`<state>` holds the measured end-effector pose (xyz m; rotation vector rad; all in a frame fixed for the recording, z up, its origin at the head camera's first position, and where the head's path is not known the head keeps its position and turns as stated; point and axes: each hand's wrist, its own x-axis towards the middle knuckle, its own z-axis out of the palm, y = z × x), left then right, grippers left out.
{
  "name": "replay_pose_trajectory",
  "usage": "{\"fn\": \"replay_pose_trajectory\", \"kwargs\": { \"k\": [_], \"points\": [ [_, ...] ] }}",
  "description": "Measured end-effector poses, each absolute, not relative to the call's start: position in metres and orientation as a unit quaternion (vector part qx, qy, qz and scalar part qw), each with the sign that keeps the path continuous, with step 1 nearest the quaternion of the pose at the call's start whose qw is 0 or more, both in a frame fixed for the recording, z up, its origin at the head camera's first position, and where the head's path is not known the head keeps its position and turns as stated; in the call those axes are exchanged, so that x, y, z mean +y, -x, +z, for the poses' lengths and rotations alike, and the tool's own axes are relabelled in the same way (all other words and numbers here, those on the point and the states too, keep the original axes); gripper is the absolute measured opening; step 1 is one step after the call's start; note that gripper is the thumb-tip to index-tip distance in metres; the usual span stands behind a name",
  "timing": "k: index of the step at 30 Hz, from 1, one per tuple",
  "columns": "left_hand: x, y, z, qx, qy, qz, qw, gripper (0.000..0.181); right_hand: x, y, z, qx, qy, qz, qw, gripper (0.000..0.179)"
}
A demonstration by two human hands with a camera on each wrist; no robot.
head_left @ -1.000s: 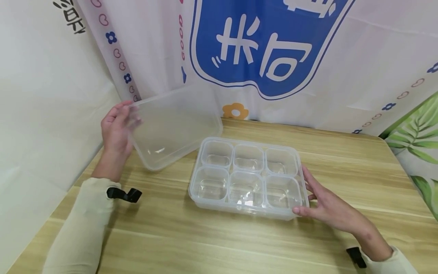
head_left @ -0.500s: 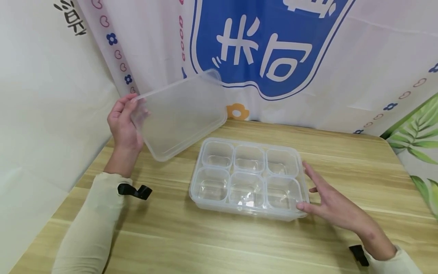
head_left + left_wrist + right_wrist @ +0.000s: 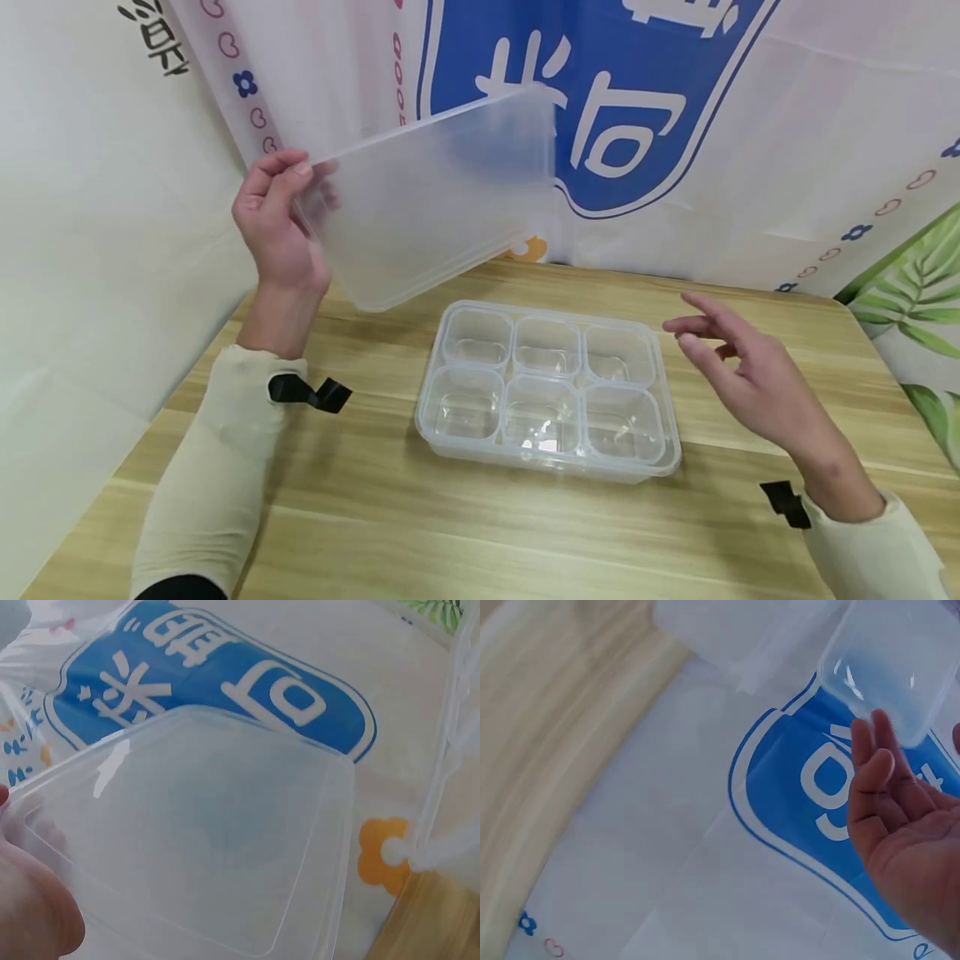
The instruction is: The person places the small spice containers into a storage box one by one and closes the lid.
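Note:
My left hand (image 3: pixel 281 221) pinches one end of a translucent plastic lid (image 3: pixel 442 196), thumb in front and fingers showing through behind. The lid is raised and tilted above the table, and it fills much of the left wrist view (image 3: pixel 202 832). Below it sits a clear plastic storage box (image 3: pixel 551 467) with several small open compartments, nothing visible inside them. To the right of the box, my right hand (image 3: pixel 757 379) hovers with relaxed, loosely bent fingers and holds nothing. In the right wrist view the same hand (image 3: pixel 907 817) appears palm up, with the lid beyond its fingertips.
The box stands on a wood-grain table (image 3: pixel 487 533). Behind the table hangs a white cloth with a large blue printed emblem (image 3: pixel 630 108). A pale wall covering (image 3: pixel 97 250) borders the left side, and a leaf print (image 3: pixel 922 300) the right.
The left hand has lifted the lid upward and to the right, tilting it more upright. My right hand has let go of the box's right end and risen away from it.

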<state>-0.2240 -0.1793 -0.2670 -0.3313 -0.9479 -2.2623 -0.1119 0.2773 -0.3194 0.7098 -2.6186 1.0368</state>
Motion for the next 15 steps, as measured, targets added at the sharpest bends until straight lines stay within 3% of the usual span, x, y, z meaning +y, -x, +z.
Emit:
{"fn": "replay_pose_trajectory", "kwargs": {
  "k": [4,10,15],
  "points": [
    [-0.162,0.226,-0.258,-0.368,0.166,-0.854,0.327,0.003,0.266,0.127,-0.308,-0.887,-0.226,0.390,0.100,0.049],
    [-0.136,0.222,-0.248,-0.394,0.202,-0.839,0.316,0.009,0.247,0.151,-0.303,-0.861,-0.217,0.457,0.056,0.053],
    [-0.118,0.214,-0.243,-0.407,0.225,-0.835,0.296,0.010,0.239,0.154,-0.305,-0.849,-0.214,0.480,0.060,0.052]
  ]
}}
